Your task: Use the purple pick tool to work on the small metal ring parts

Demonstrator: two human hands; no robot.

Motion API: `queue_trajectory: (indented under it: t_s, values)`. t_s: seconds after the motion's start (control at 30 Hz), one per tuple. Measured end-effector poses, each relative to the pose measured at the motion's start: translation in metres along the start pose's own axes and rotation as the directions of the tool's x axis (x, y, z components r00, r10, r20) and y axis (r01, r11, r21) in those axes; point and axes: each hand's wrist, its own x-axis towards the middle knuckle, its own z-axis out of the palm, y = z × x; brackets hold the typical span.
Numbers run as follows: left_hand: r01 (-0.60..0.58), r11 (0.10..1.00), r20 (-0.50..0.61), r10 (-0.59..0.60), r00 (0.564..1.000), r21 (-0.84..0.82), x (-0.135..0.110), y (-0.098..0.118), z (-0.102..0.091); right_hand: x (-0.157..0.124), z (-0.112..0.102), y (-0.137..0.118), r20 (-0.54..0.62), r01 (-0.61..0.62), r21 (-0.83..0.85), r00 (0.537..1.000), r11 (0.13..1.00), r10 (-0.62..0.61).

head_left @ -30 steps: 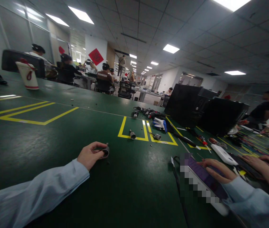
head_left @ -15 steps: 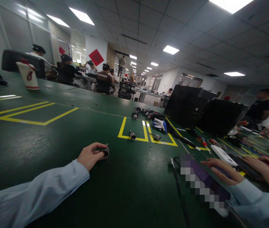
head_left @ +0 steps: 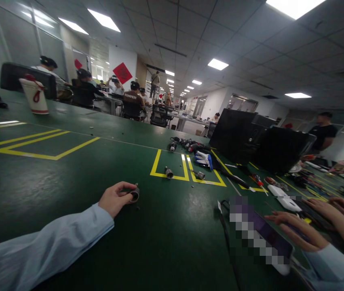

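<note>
Between the thumb and fingers of my left hand (head_left: 115, 199) is a short grey metal ring (head_left: 134, 196), with a small stub at its top, held at the green table's surface. A tiny dark piece (head_left: 138, 208) lies just below it. My right hand (head_left: 303, 230) is beside a phone (head_left: 269, 232) with a lit purple screen, partly pixelated. Its fingers reach forward around a dark-handled tool with a thin shaft; the exact kind is unclear. Two metal cup-shaped parts with stems, one on the left (head_left: 168, 173) and one on the right (head_left: 200, 175), lie by the yellow tape.
Beyond the metal parts lie a blue-and-white glove (head_left: 203, 159) and a power tool with cable (head_left: 194, 146). To the right are a red screwdriver (head_left: 259, 182), a white power strip (head_left: 283, 198), black boxes (head_left: 235, 135) and another person's hands (head_left: 326, 210). A paper cup (head_left: 34, 96) stands far left.
My right hand has shifted right and slightly toward me with the dark-handled tool, uncovering more of the phone. My left hand stays on the metal ring.
</note>
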Motion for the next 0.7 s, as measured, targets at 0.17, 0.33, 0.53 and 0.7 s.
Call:
queue_trajectory:
  t_s: [0.17,0.33,0.53,0.7]
  values:
    - [0.017,1.0,-0.012,-0.017,1.0,0.019,-0.002,0.004,0.001,0.003,0.006,0.0,0.014,0.022,0.003,1.0,1.0,-0.022]
    - [0.025,1.0,-0.002,-0.025,1.0,0.018,-0.003,0.005,0.001,0.013,0.016,-0.004,0.026,0.068,0.0,0.997,0.998,-0.068]
    - [0.022,1.0,0.004,-0.022,1.0,0.007,-0.002,0.004,0.0,0.023,0.022,-0.008,0.048,0.087,-0.044,0.995,0.995,-0.085]
    - [0.02,1.0,-0.004,-0.02,1.0,-0.009,-0.001,0.003,0.0,0.027,0.022,-0.01,0.075,0.088,-0.049,0.994,0.995,-0.084]
